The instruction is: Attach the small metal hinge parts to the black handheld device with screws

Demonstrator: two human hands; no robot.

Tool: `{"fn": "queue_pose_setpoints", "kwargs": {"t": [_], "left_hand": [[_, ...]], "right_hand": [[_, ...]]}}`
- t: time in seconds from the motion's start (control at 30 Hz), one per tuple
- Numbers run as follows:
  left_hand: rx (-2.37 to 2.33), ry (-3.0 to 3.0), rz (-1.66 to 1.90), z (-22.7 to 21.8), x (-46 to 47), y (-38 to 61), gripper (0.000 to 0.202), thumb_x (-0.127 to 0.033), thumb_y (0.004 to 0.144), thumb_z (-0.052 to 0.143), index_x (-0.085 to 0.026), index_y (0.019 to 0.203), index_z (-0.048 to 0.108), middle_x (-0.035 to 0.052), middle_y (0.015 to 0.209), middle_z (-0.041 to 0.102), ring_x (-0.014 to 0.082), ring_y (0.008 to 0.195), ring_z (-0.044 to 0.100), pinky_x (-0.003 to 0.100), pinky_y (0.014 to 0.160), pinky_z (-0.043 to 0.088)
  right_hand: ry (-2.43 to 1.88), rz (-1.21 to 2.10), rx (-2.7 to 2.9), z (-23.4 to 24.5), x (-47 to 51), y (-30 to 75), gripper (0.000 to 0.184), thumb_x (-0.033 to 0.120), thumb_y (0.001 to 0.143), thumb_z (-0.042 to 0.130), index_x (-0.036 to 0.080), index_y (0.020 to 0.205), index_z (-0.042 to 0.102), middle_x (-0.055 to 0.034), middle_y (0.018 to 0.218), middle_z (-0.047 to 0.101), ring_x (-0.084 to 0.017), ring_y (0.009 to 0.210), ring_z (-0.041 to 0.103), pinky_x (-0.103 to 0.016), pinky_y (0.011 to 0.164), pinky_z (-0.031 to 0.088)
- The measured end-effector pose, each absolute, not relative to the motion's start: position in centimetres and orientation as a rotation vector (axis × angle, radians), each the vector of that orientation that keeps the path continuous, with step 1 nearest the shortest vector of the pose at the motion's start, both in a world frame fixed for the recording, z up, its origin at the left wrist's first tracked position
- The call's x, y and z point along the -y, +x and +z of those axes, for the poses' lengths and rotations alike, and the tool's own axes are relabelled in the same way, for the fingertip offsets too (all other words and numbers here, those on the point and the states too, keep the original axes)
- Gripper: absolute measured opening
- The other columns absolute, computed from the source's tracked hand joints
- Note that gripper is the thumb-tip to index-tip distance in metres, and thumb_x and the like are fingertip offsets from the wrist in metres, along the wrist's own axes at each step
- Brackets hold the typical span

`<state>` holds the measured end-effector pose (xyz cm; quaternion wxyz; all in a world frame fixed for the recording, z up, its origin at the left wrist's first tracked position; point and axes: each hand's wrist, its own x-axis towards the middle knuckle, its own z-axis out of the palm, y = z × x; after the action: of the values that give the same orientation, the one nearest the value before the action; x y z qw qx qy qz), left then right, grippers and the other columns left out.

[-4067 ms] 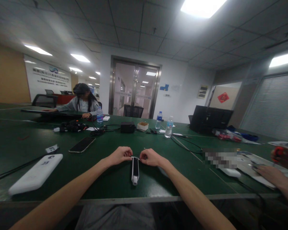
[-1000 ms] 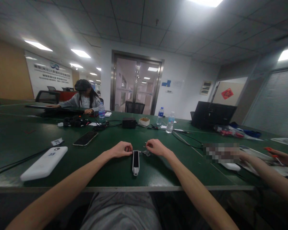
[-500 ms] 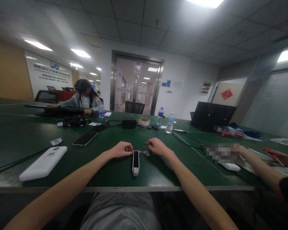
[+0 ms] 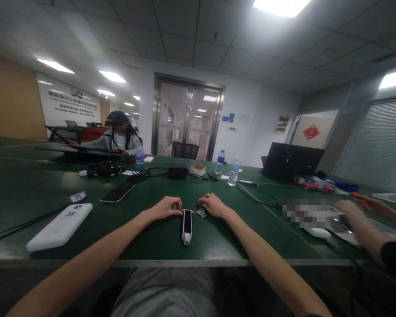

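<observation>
A slim black device with a pale frame (image 4: 186,226) lies lengthwise on the green table, its narrower light tip towards me. My left hand (image 4: 166,207) is closed beside its far end, the fingertips touching the far left corner. A small grey, irregular piece (image 4: 201,213) lies just right of that end. Over the table by this piece, my right hand (image 4: 214,205) has its fingers bent down and drawn together. Whatever is under those right fingertips is hidden.
A white power bank-like block (image 4: 61,226) and a dark phone (image 4: 117,193) lie to the left. Bottles (image 4: 233,171), a black box (image 4: 177,171) and cables stand farther back. At right, another person's hands (image 4: 353,215) work near a blurred-out item. Someone sits across the table.
My right hand has shifted slightly left, and its fingers now cover the spot where tiny bits lay. The left hand has barely moved. The neighbour's hands at right have moved.
</observation>
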<state>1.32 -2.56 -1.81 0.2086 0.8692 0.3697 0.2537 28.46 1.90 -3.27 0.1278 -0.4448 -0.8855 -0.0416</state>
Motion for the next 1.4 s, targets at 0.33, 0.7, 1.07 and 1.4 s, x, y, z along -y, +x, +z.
{"fn": "queue_pose_setpoints", "kwargs": {"t": [0.33, 0.7, 1.07, 1.4], "left_hand": [[-1.036, 2.452, 0.659, -2.2, 2.4, 1.0, 0.035, -0.048, 0.074, 0.064, -0.015, 0.085, 0.059, -0.0017, 0.073, 0.055, 0.0106, 0.063, 0.051, 0.02, 0.055, 0.04], [-1.097, 2.454, 0.63, -1.8, 3.0, 1.2, 0.028, -0.04, 0.073, 0.062, -0.016, 0.086, 0.059, -0.003, 0.067, 0.052, 0.0102, 0.059, 0.049, 0.02, 0.053, 0.039], [-1.075, 2.473, 0.627, -1.9, 2.8, 1.1, 0.023, -0.035, 0.075, 0.06, -0.016, 0.087, 0.059, -0.0017, 0.071, 0.055, 0.0113, 0.062, 0.051, 0.021, 0.056, 0.041], [-1.09, 2.49, 0.6, -1.4, 3.1, 1.1, 0.02, -0.032, 0.077, 0.057, -0.015, 0.087, 0.059, -0.0004, 0.078, 0.057, 0.0109, 0.065, 0.052, 0.02, 0.058, 0.042]], "right_hand": [[-1.262, -0.091, 2.588, -2.9, -2.2, 28.0, 0.019, 0.029, 0.087, 0.052, 0.021, 0.097, 0.066, -0.0071, 0.102, 0.059, -0.018, 0.097, 0.05, -0.029, 0.085, 0.037], [-1.356, -0.141, 2.523, -2.5, -2.6, 29.4, 0.039, 0.012, 0.078, 0.051, 0.021, 0.116, 0.059, -0.0092, 0.113, 0.056, -0.021, 0.105, 0.048, -0.031, 0.088, 0.035], [-1.67, -0.164, 2.426, -0.1, -1.9, 31.8, 0.028, 0.033, 0.087, 0.046, 0.019, 0.099, 0.066, -0.0115, 0.097, 0.064, -0.021, 0.087, 0.059, -0.027, 0.068, 0.041], [-1.723, 0.14, 2.449, -0.2, -1.6, 31.5, 0.031, 0.043, 0.082, 0.053, 0.019, 0.093, 0.068, -0.008, 0.088, 0.068, -0.018, 0.079, 0.063, -0.024, 0.064, 0.043]]}}
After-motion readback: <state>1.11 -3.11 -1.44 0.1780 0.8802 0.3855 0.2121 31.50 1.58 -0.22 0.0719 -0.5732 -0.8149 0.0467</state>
